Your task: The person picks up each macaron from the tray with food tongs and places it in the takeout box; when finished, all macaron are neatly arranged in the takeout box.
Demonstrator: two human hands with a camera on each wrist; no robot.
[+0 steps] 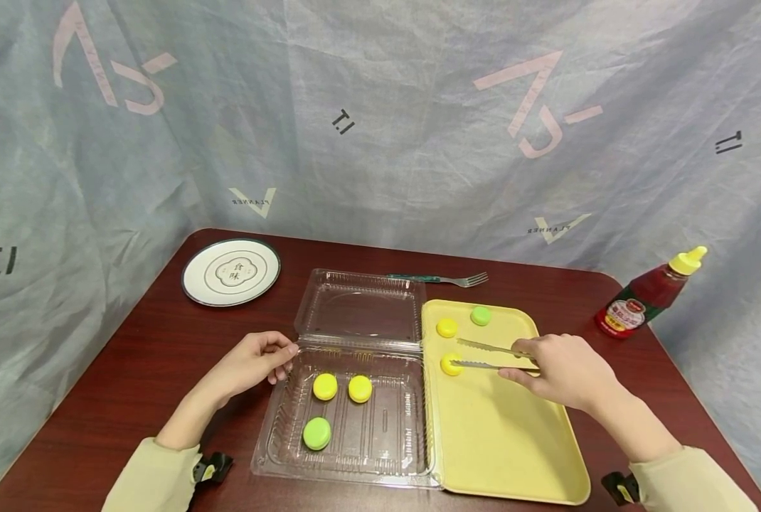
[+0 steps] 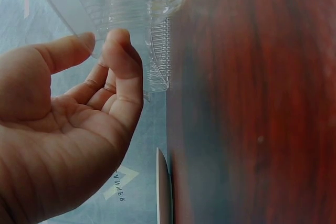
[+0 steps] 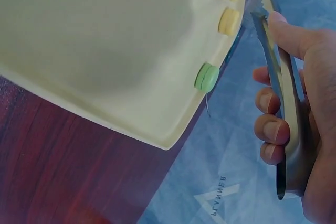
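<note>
My left hand (image 1: 262, 363) pinches the left edge of a clear plastic clamshell box (image 2: 160, 51) between thumb and index finger. The box lies opened out, its lid (image 1: 361, 306) folded back. Inside its base sit two yellow macarons (image 1: 325, 387) and a green macaron (image 1: 316, 433). Metal tongs (image 3: 286, 93) are gripped in my right hand (image 1: 562, 366), their serrated tips spread apart over the yellow tray (image 1: 508, 434). The lower tip overlaps one yellow macaron (image 1: 451, 364) in the head view. A second yellow macaron (image 1: 446, 328) and a green macaron (image 3: 207, 78) lie near the tray's far end.
A white plate (image 1: 231, 272) with a dark rim stands at the back left. Behind the box and tray lies a fork (image 1: 464, 280) with a green handle. A red sauce bottle (image 1: 639, 299) with a yellow cap stands at the right. A grey cloth (image 1: 380, 142) hangs behind the table.
</note>
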